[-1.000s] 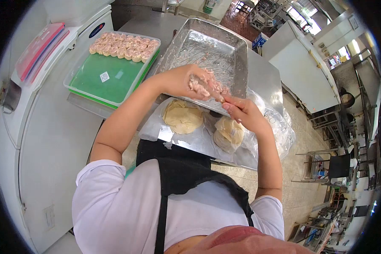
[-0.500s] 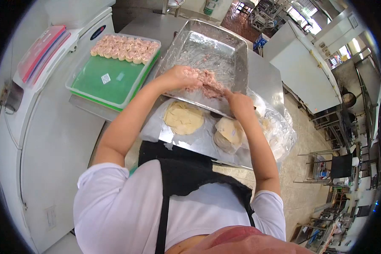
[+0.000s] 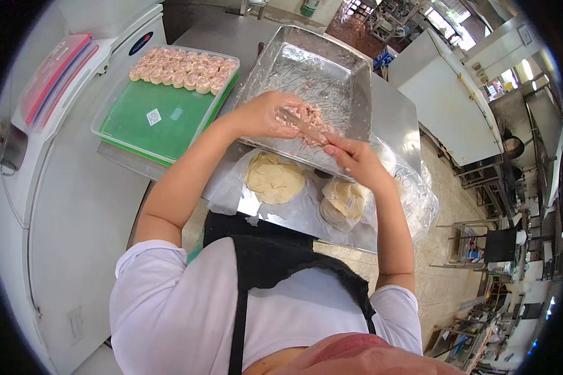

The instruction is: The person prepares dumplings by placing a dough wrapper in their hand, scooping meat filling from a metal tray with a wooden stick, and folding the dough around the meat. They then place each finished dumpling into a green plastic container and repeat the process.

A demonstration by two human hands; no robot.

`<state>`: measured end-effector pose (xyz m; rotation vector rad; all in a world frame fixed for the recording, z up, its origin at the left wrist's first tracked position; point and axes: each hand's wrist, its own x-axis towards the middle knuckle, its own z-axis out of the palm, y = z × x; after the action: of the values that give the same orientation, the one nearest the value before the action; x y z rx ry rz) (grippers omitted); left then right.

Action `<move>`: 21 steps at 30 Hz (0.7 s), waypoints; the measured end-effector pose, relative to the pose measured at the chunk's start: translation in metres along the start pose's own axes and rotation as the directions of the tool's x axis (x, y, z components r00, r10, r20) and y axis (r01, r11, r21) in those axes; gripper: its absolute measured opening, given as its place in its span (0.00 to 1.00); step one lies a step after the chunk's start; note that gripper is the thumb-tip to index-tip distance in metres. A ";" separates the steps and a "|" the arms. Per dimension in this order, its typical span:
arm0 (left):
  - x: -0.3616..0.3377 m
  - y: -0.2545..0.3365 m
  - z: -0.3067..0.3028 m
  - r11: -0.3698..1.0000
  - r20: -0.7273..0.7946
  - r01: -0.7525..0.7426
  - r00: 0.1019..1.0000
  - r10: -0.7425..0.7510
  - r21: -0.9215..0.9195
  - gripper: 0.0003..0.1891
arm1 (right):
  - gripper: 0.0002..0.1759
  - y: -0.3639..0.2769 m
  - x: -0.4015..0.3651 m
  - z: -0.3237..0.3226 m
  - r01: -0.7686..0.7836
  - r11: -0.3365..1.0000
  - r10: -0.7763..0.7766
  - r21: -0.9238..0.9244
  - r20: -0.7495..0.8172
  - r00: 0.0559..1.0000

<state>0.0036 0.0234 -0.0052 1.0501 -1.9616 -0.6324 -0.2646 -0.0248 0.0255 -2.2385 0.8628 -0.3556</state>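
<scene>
My right hand (image 3: 360, 164) grips a flat-bladed spatula (image 3: 305, 127), its blade pointing left and smeared with pink ground meat. The blade's tip reaches my left hand (image 3: 269, 115), which is cupped over the near left part of a deep metal pan (image 3: 364, 81). Whatever lies in the left palm is hidden by the fingers and the blade. Raw ground meat filling (image 3: 313, 115) is heaped in the pan beneath both hands. In front of the pan, a loose stack of round yellowish dumpling wrappers (image 3: 274, 180) rests on plastic. Another wrapper stack (image 3: 344, 201) lies below my right forearm.
At left, a clear plastic tray (image 3: 100, 130) with a green base holds rows of filled open-topped dumplings (image 3: 181, 69). Clear plastic bags (image 3: 419, 200) lie at the right edge of the metal table (image 3: 399, 112). A white freezer (image 3: 81, 250) stands close on the left.
The spatula has lifted from the meat toward my left palm, its blade now more visible. My right hand has shifted slightly right and nearer to me.
</scene>
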 end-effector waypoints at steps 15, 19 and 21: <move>-0.013 0.004 0.017 0.849 -0.037 0.422 0.889 -0.456 -0.319 0.32 | 0.14 0.043 -0.013 -0.017 -0.078 0.682 -0.015 -0.727 -0.121 0.993; -0.007 0.011 0.020 0.994 -0.335 0.105 0.936 -0.103 -0.012 0.29 | 0.16 -0.002 -0.038 -0.038 -0.111 0.911 -0.025 -0.397 -0.322 0.946; 0.003 0.034 0.017 0.964 -0.238 0.237 0.936 -0.259 -0.118 0.28 | 0.18 -0.012 -0.046 -0.033 -0.042 0.999 0.040 -0.005 -0.228 0.973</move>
<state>-0.0267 0.0399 0.0118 1.2695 -1.5827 -0.6784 -0.3086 -0.0050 0.0572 -2.2139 1.0298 -0.5986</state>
